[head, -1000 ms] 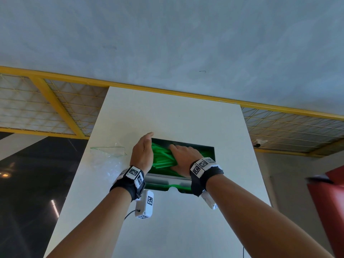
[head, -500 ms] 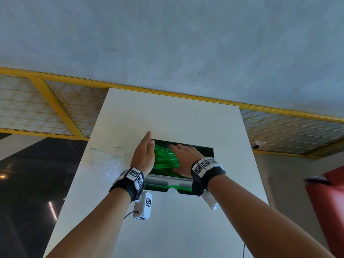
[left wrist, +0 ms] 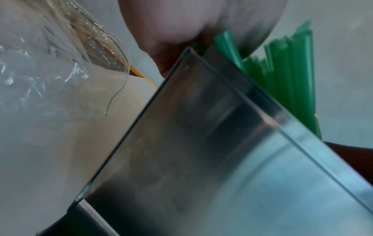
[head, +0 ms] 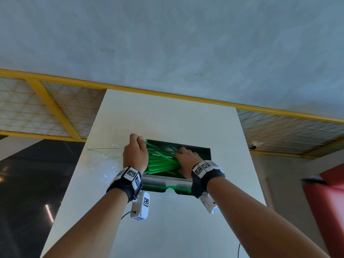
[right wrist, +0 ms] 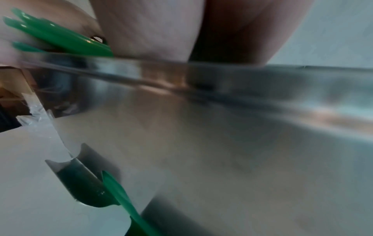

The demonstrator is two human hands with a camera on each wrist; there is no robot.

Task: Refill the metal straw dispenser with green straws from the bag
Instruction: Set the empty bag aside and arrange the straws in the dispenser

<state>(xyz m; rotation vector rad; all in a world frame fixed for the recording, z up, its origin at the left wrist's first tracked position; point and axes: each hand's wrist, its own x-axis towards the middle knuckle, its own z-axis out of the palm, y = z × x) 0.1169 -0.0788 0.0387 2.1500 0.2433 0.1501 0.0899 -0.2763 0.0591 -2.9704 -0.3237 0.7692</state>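
Note:
The metal straw dispenser (head: pixel 165 180) stands open-topped on a white table, with green straws (head: pixel 160 162) lying loose inside it. My left hand (head: pixel 135 153) is at the box's left end, fingers curled, pinching the raised end of a straw. My right hand (head: pixel 186 159) reaches into the box and grips the right ends of the straws, which fan out leftward from it. The left wrist view shows the steel wall (left wrist: pixel 201 143), straw ends (left wrist: pixel 292 83) and the clear bag (left wrist: pixel 40 63). In the right wrist view straws (right wrist: pixel 60 39) cross my fingers above the rim (right wrist: pixel 222 79).
The crumpled clear plastic bag (head: pixel 104 161) lies on the table (head: pixel 167 118) left of the dispenser. One straw (head: pixel 173 187) shows in the front dispensing slot. A yellow-framed mesh fence (head: pixel 55 112) runs behind the table. A red object (head: pixel 325 202) stands at the right.
My left hand had straight fingers flat against the straws' left end; its fingers have now curled and lifted a straw end. The straws have fanned out. My right hand stays in the box.

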